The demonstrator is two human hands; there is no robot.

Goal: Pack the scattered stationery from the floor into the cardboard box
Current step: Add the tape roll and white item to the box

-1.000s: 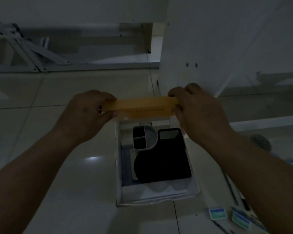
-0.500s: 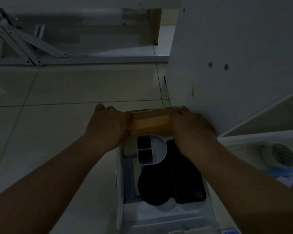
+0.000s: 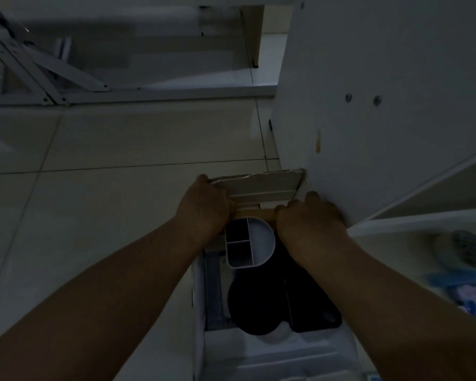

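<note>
Both hands are closed on the ends of a tan strip (image 3: 254, 214). The left hand (image 3: 206, 204) takes one end and the right hand (image 3: 308, 218) the other, fingers curled down out of sight, so the exact grip cannot be made out in the dim light. The strip's long axis runs straight from hand to hand, across the cardboard box (image 3: 198, 298), whose own length runs from the hands back towards the person. The strip sits low at the box's far end, just beyond a white divided organiser (image 3: 249, 242) and just this side of the raised far flap (image 3: 261, 185), which the left hand's fingertips seem to touch. Dark flat items (image 3: 275, 306) fill the box nearer the person, behind the wrists. Neither hand is nearer the strip than the other. By my reading the next move is a level drop into the narrow gap between organiser and flap, keeping the strip crosswise. A white cabinet (image 3: 382, 78) stands close against the right hand's outer side.
</note>
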